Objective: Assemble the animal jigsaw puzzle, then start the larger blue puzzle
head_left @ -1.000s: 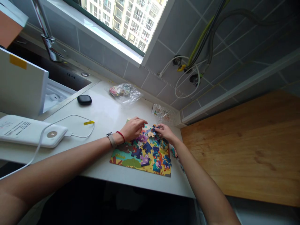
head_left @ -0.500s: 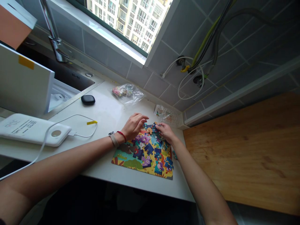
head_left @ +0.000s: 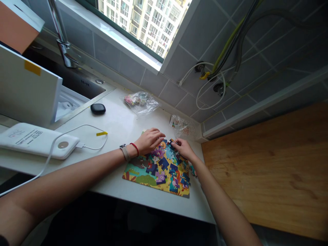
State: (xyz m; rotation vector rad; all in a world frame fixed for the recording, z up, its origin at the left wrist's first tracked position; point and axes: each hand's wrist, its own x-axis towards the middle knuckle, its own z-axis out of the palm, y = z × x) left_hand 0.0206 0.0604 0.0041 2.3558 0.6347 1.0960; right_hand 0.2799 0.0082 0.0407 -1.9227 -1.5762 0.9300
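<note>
A colourful jigsaw puzzle board [head_left: 143, 179] lies on the white counter, with several loose puzzle pieces [head_left: 163, 164] scattered over its picture. My left hand [head_left: 151, 139] rests across the board's upper left part, fingers stretched out and holding nothing I can see. At the upper right edge, my right hand [head_left: 183, 149] pinches a dark blue puzzle piece [head_left: 170, 141] between thumb and fingers. The piece is partly covered by the fingertips. Beyond the board's right edge, partly behind my right forearm, more pieces [head_left: 192, 169] lie on the counter.
Two clear plastic bags, one with pink contents [head_left: 140, 102] and one by the corner [head_left: 183, 125], lie behind the board. A black case [head_left: 98, 109], a white power bank [head_left: 38, 140] with its cable, and the sink [head_left: 84, 85] are leftward. A wooden board [head_left: 269, 171] is at right.
My left hand has come down flatter, its fingers lower and more level. The right hand has shifted slightly with the piece still pinched. The whole view has moved a little.
</note>
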